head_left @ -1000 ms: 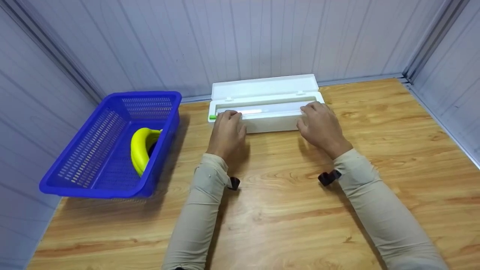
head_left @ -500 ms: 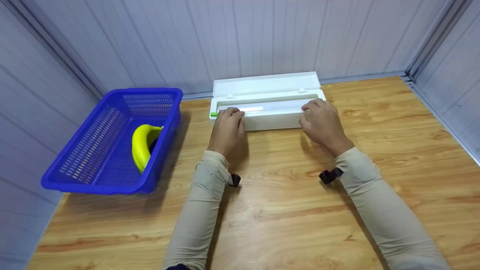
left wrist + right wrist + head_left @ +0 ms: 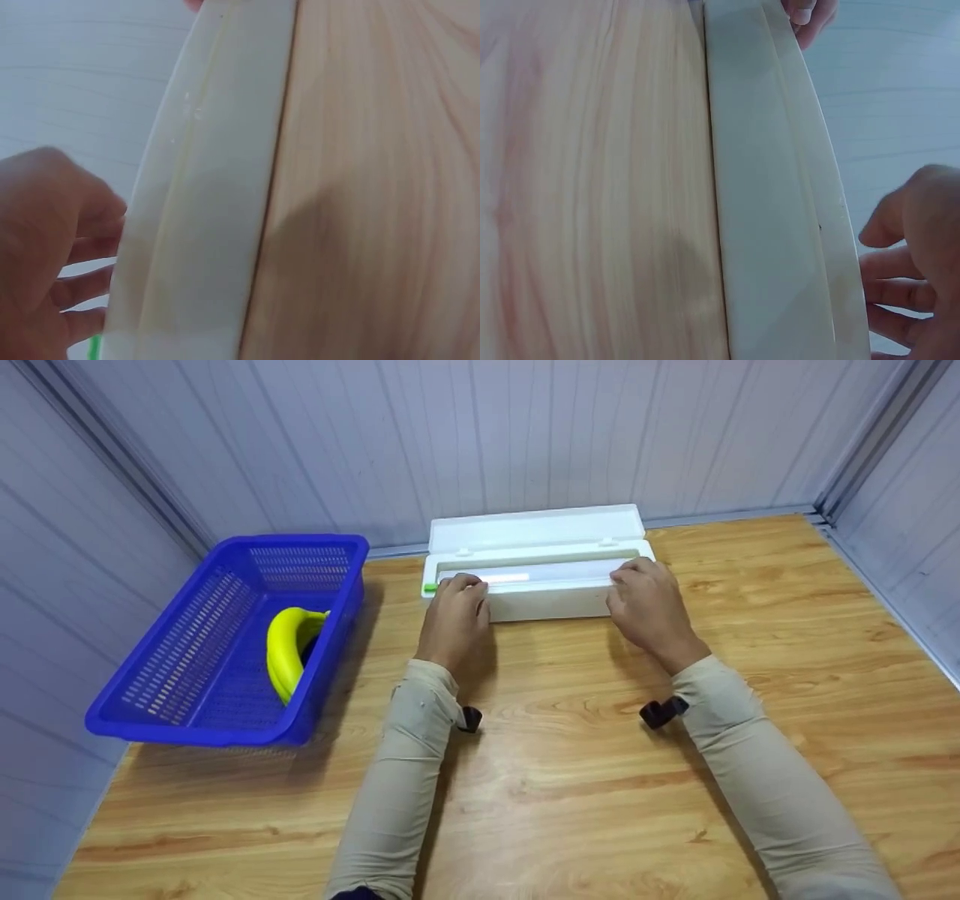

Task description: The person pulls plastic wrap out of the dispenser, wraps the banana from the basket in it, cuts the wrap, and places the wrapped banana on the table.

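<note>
A white plastic-wrap dispenser box (image 3: 551, 604) sits at the back of the table, its lid (image 3: 536, 529) raised against the wall. Inside lies a shiny, see-through roll of plastic wrap (image 3: 555, 572). At the roll's left front my left hand (image 3: 454, 619) bends its fingers over the rim, thumb close to the index finger, seeming to pinch the wrap's edge. Opposite, my right hand (image 3: 651, 604) does likewise at the right end. Both wrist views show fingers reaching over the rim beside the box's front wall (image 3: 214, 195); the wrap between the fingertips is too clear to make out.
A blue perforated basket (image 3: 187, 735) stands on the left, holding yellow bananas (image 3: 283, 656) and a dark item mostly hidden behind them. A green slider (image 3: 430, 587) shows at the box's left corner. Pale panel walls (image 3: 525, 435) enclose the wooden table (image 3: 555, 780).
Both hands stay at the box's front rim. My right hand has shifted very slightly rightward; the whole view has tilted a little.
</note>
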A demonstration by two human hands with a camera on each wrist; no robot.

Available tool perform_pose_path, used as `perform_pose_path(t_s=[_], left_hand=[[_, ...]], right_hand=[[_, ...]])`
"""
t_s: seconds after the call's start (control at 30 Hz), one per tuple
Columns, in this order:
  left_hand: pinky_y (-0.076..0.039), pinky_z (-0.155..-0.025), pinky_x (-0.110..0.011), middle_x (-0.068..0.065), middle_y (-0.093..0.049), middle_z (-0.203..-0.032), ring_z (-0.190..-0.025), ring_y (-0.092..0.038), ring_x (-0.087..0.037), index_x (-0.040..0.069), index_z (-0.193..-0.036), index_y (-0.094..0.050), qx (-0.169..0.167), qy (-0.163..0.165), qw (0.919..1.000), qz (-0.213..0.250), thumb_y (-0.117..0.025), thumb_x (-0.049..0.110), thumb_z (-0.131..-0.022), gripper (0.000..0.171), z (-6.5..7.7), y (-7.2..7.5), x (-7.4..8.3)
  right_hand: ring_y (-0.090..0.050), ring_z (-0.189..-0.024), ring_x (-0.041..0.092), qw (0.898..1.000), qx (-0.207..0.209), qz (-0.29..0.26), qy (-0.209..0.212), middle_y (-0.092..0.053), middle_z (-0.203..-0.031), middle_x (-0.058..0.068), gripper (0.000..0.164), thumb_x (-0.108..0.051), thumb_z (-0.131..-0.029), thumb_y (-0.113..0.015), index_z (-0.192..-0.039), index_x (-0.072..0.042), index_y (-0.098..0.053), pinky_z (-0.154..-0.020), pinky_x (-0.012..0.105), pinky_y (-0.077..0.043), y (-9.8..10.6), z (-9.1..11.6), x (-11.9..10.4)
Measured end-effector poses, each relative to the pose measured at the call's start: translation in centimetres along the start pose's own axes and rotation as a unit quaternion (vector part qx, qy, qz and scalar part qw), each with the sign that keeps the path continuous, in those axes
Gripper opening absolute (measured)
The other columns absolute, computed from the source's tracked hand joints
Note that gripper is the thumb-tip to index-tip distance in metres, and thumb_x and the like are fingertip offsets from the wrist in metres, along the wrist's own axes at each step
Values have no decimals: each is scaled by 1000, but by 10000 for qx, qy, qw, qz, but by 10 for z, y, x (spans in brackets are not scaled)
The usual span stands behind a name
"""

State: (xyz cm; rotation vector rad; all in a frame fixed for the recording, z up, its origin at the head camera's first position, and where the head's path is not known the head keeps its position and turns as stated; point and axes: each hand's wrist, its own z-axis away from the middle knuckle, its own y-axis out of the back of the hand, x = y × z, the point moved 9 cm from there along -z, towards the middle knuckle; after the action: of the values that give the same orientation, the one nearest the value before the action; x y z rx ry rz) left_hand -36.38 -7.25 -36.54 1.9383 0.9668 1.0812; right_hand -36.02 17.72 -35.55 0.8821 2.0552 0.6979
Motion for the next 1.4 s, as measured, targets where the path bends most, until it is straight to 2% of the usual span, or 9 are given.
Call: perform_pose_path(t_s=[0.2,0.43,0.83,1.1,1.27,1.4], left_hand=[[-49,-96,-32,-7,-71,-111,-107,-62,-22,4,-108,-77,517,162,9985,-34,-60,1,-96,21,-2,6,-4],[-52,-92,-31,-6,-74,-103,-101,-65,-22,3,-98,-79,929,45,9956,124,-63,-4,-94,17,2,12,-5],[-53,-89,-32,-7,-73,-100,-98,-65,-22,3,-97,-77,1026,42,9947,70,-63,-5,-94,17,1,13,-4],[-53,-88,-35,-10,-68,-99,-98,-62,-26,5,-105,-75,1154,-36,9933,34,-59,-7,-95,23,2,9,-1],[-52,-90,-33,-10,-64,-102,-103,-58,-25,7,-111,-74,1145,69,9933,96,-55,-11,-94,32,2,10,-2],[-51,-89,-33,-9,-62,-99,-102,-57,-25,6,-110,-74,1349,-6,9906,216,-54,-11,-94,31,3,13,-3]], right_hand=[[-59,-96,41,9995,279,-11,131,-66,-101,24,19,3,-94,-58,-104,10,-73,-89,53,-45,3,0,1],[-58,-95,41,9991,343,79,222,-65,-100,23,18,2,-95,-60,-106,8,-74,-88,53,-45,3,2,1],[-57,-92,40,9984,447,54,347,-64,-97,21,15,1,-94,-64,-103,7,-74,-85,55,-45,4,4,5],[-52,-87,41,9980,486,94,398,-59,-91,22,11,2,-93,-66,-96,9,-74,-80,51,-42,6,5,11],[-50,-87,39,9986,452,101,250,-56,-91,21,12,-1,-94,-65,-94,8,-72,-78,48,-42,6,3,14],[-49,-87,37,9991,377,152,139,-56,-92,20,17,-9,-94,-68,-101,6,-73,-76,47,-40,4,1,15]])
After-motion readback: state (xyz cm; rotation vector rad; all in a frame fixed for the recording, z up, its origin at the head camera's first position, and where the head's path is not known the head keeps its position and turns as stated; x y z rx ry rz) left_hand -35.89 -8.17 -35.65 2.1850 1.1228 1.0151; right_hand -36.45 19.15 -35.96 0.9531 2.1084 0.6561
